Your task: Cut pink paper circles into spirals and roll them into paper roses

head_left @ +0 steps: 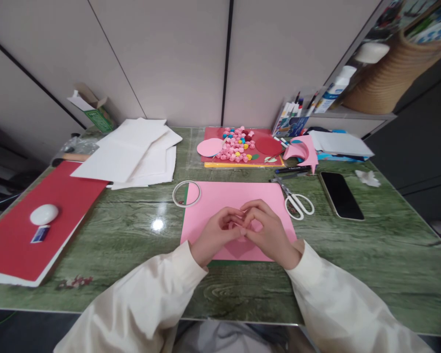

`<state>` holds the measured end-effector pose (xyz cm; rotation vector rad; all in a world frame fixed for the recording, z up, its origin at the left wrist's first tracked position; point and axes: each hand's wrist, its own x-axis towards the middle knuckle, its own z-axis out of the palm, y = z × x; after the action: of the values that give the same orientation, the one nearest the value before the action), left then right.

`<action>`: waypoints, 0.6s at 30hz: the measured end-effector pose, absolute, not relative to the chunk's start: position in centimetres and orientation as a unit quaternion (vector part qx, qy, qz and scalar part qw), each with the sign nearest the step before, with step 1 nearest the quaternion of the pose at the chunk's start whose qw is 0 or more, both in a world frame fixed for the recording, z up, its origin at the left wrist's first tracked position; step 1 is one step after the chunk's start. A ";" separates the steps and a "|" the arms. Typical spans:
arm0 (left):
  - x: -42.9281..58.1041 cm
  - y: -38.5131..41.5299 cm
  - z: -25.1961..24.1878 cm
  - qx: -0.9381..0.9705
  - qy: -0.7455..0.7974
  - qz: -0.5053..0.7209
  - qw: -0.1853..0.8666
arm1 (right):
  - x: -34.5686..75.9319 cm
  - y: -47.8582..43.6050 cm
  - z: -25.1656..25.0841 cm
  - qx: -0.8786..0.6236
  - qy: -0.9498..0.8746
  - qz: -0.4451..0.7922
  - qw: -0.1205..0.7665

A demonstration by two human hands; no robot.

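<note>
My left hand [220, 231] and my right hand [268, 229] meet at the fingertips above a pink sheet of paper [213, 196]. Both are closed, with thumbs and fingers pinched together. Pink shows between the fingers, but I cannot tell whether it is a small piece held there or the sheet below. White-handled scissors [300, 205] lie at the sheet's right edge, and a thin roll of tape [175, 195] overlaps its upper left corner. Under the sheet, a green edge peeks out.
Behind the sheet, small pink, yellow and blue paper balls [238, 144] lie on a red packet [209, 132] beside a pink oval [210, 147]. A phone [341, 195] lies right. White sheets [121, 152], red paper [18, 245] and a white egg-shaped object [44, 214] are left.
</note>
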<state>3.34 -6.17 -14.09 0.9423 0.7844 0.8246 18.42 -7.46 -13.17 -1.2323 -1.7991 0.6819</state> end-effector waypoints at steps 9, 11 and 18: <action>3.4 -6.3 -14.1 0.418 0.359 0.377 0.744 | 18.5 -7.5 -13.4 -0.479 -0.730 0.267 0.408; 3.5 -6.3 -14.1 0.408 0.356 0.388 0.746 | 18.5 -7.5 -13.3 -0.480 -0.733 0.259 0.406; 3.2 -6.0 -14.3 0.346 0.355 0.403 0.769 | 18.6 -7.4 -12.9 -0.480 -0.746 0.228 0.402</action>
<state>3.25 -5.97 -14.34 0.7518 0.7704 0.8752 18.56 -7.38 -12.90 -1.2140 -1.8842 0.5753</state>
